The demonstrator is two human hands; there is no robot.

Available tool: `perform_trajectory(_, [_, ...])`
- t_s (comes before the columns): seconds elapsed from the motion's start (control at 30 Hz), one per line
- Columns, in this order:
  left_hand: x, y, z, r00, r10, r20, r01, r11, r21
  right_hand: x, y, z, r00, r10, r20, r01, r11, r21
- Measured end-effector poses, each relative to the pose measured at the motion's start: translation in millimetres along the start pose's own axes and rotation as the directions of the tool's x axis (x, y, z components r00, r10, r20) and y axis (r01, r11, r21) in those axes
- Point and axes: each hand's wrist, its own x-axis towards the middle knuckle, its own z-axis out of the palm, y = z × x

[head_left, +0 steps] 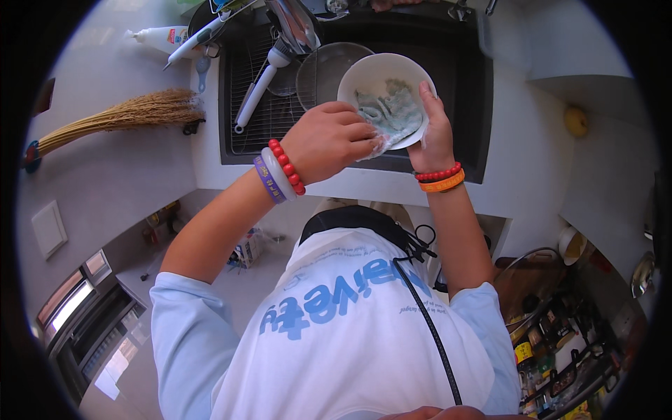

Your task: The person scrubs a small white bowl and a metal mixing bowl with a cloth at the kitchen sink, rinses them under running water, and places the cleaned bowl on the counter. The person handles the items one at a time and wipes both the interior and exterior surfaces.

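Note:
A white bowl (367, 73) is held tilted above the dark sink (457, 100), its inside facing the camera. My right hand (436, 123) grips its right rim, thumb over the edge and fingers behind. A wet, pale green cloth (394, 113) lies against the bowl's inner wall and hangs over the lower rim. My left hand (338, 139) holds the cloth at that rim with bent fingers; its palm is hidden. Beneath the bowl, a round glass lid or dish (328, 68) rests in the sink, partly covered.
A wire rack (262, 118) lines the sink's left part, with a white-handled utensil (257, 97) across it. A straw broom (115, 113) and a white squeeze bottle (160, 38) are at the left. The faucet (459, 10) is at the far edge. Bottles (530, 362) crowd the lower right.

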Motion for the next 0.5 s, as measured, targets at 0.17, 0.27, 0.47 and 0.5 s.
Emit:
perform_trajectory(0.17, [28,34,18,0.943,-0.331,-0.024,0.322,0.931,-0.173,-10,16,7,0.996,0.005,0.088,-0.016,0.992,0.124])
perform_trajectory(0.27, [27,20,6,0.974,-0.222,-0.033,0.214,0.963,-0.166,-21,12,12,0.989,-0.125,0.075,0.127,0.992,-0.019])
perform_trajectory(0.47, [1,-5,-3,0.999,-0.009,0.051,0.013,0.997,-0.077,1,-14,-5,0.995,0.045,0.092,-0.034,0.992,-0.12])
perform_trajectory(0.5, [3,4,1,0.997,-0.053,0.065,0.062,0.986,-0.153,2,-11,-4,0.996,0.01,0.091,0.001,0.993,-0.119])
